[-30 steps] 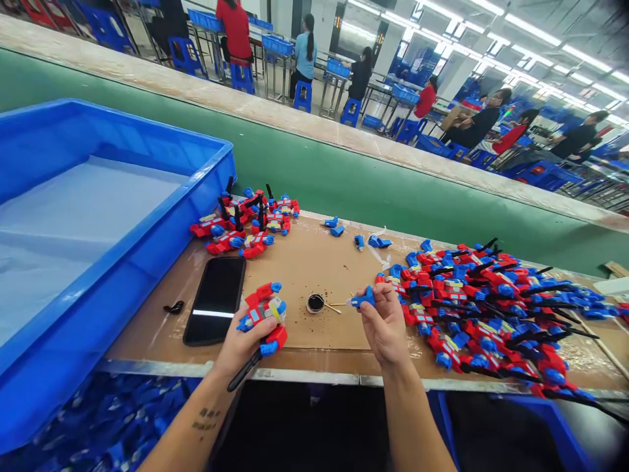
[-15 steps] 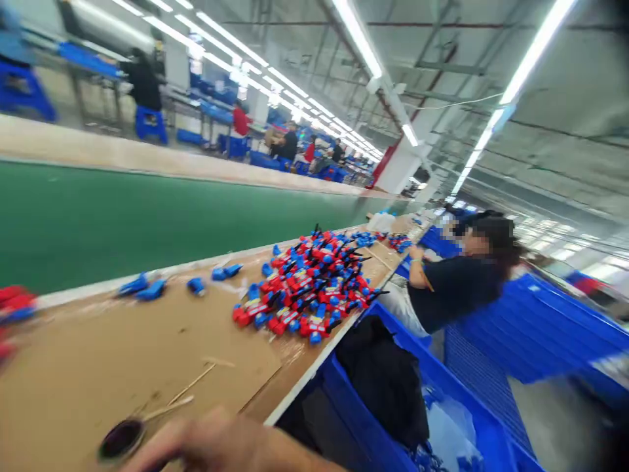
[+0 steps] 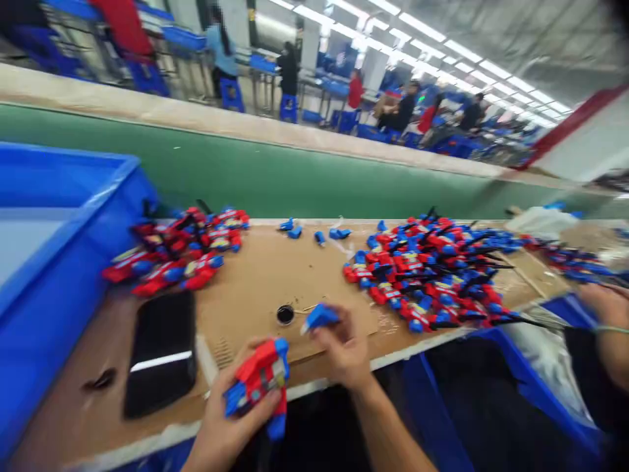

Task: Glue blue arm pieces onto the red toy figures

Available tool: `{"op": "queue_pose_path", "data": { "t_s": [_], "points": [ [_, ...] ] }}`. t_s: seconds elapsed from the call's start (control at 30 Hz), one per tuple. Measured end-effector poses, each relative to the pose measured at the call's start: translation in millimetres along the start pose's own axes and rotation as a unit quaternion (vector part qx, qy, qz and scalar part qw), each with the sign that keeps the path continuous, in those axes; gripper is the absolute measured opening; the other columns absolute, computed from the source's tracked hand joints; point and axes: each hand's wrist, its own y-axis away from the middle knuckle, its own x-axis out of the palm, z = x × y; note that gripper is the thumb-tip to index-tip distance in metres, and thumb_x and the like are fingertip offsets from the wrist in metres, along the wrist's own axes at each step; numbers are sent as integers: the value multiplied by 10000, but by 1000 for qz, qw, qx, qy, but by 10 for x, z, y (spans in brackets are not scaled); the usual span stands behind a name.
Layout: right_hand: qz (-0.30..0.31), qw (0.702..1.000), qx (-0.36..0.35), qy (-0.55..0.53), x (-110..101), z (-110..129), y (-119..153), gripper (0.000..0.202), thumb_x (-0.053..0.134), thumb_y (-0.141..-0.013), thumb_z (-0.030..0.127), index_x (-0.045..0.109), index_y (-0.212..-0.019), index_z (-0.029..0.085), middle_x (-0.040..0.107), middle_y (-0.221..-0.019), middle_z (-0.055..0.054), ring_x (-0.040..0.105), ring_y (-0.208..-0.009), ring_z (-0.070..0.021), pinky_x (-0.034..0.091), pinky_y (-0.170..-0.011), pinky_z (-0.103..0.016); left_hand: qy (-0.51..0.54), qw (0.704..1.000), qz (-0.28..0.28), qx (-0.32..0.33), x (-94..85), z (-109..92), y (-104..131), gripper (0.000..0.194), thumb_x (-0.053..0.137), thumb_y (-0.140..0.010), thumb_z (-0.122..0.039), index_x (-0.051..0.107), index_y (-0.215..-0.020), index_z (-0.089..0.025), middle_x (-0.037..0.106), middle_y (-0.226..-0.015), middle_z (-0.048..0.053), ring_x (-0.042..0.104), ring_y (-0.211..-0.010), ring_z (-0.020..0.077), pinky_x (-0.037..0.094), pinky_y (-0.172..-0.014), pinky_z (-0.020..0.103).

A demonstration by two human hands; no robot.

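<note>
My left hand point(image 3: 228, 416) is closed around a red and blue toy figure point(image 3: 260, 380) near the table's front edge. Pinched in my right hand point(image 3: 346, 347) is a small blue piece point(image 3: 320, 317) with a whitish tip, held a little above and to the right of the figure; the two do not touch. A small round pot of dark liquid point(image 3: 285, 314) stands on the brown board just left of the blue piece. Several loose blue pieces point(image 3: 319, 237) lie farther back on the board.
Piles of red and blue figures lie at right point(image 3: 427, 275) and left point(image 3: 191, 242). A black phone point(image 3: 161, 354) and a blue bin point(image 3: 63, 249) are on the left. Another person's hand point(image 3: 607, 305) shows at the far right, past a blue crate point(image 3: 425, 393).
The view has swung left, bringing the bin, phone and left pile into sight. Both hands now show, holding the figure and the blue piece; before, only a blurred hand showed at the bottom.
</note>
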Motion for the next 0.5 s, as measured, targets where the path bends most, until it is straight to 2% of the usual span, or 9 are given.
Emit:
{"op": "queue_pose_path", "data": {
  "t_s": [0.03,0.1,0.2,0.27,0.33,0.4,0.5],
  "points": [
    [-18,1000,-6,4,-57,-31,-101,371,761,-835,236,638,-1162,358,684,-1002,35,667,-862,-94,567,-778,-192,45,999,-12,-21,-11,-5,-31,548,897,-611,-472,747,-1083,-237,662,-836,61,614,-650,148,532,-598,234],
    [11,996,-34,80,-139,-99,-283,341,759,-852,231,627,-1165,265,680,-1012,-15,674,-907,-115,569,-825,-216,151,988,-26,-34,-68,18,-154,707,885,-637,-475,653,-1267,-254,636,-830,42,531,-548,103,425,-454,201],
    [124,962,-94,223,-152,-96,-435,325,716,-889,192,613,-1195,228,685,-1033,-33,682,-925,-131,574,-838,-242,247,969,-28,-7,-210,99,-327,833,881,-663,-426,527,-1401,-269,624,-884,42,589,-680,130,451,-502,197],
    [187,916,-159,316,-96,-40,-473,321,681,-897,134,605,-1199,216,684,-1063,-33,672,-940,-130,563,-849,-247,282,959,-11,0,-274,147,-377,822,866,-697,-402,499,-1418,-256,618,-899,47,610,-739,138,469,-534,195],
    [221,874,-217,373,-20,12,-496,314,663,-893,92,600,-1179,204,678,-1051,-26,644,-946,-126,543,-856,-250,300,954,-11,-4,-295,166,-377,777,845,-737,-368,489,-1416,-243,612,-929,52,605,-743,125,456,-517,173],
    [245,847,-247,402,39,35,-519,301,657,-894,80,593,-1163,198,671,-1028,-18,614,-950,-128,521,-847,-257,305,952,-2,-8,-294,165,-358,724,833,-755,-326,494,-1389,-238,602,-961,52,601,-725,123,454,-480,172],
    [283,814,-265,433,72,26,-550,288,648,-897,76,590,-1152,197,670,-1022,-11,591,-956,-138,495,-840,-277,306,951,53,-4,-304,172,-344,630,796,-798,-278,500,-1352,-229,596,-977,50,589,-672,126,470,-457,213]
  ]
}}
